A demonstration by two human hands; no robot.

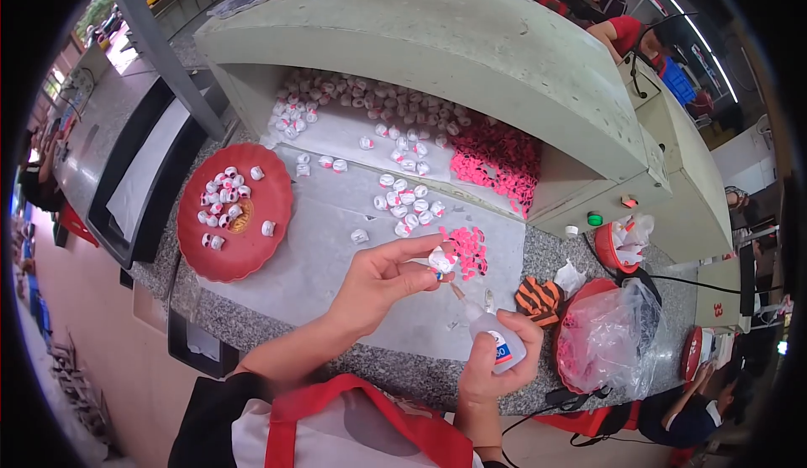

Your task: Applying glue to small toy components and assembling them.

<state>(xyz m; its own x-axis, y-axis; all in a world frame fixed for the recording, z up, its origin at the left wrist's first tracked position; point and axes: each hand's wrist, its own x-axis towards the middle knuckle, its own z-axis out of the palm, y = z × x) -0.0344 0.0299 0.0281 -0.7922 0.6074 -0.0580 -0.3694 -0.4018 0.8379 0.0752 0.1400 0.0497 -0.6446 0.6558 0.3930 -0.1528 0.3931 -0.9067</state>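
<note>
Pinched between the thumb and fingers of my left hand (382, 279) is a small white figurine (441, 259) with pink bits on it. My right hand (508, 352) is wrapped round a translucent squeeze bottle (499, 342) with a blue and white label. Its thin nozzle (458, 291) points up at the underside of the figurine; whether the two touch I cannot tell. Just beyond my left fingers lies a pile of small pink pieces (467, 249) on a white sheet (324, 279). Several similar white figurines (409, 205) stand on the sheet behind them.
A red scalloped plate (197, 245) with white figurines sits at the left. Behind the sheet, a pale cabinet (420, 39) shelters many figurines and a heap of pink pieces (496, 165). To the right are an orange-and-black striped cloth (539, 301), a plastic bag (609, 338) and a red cup (616, 245).
</note>
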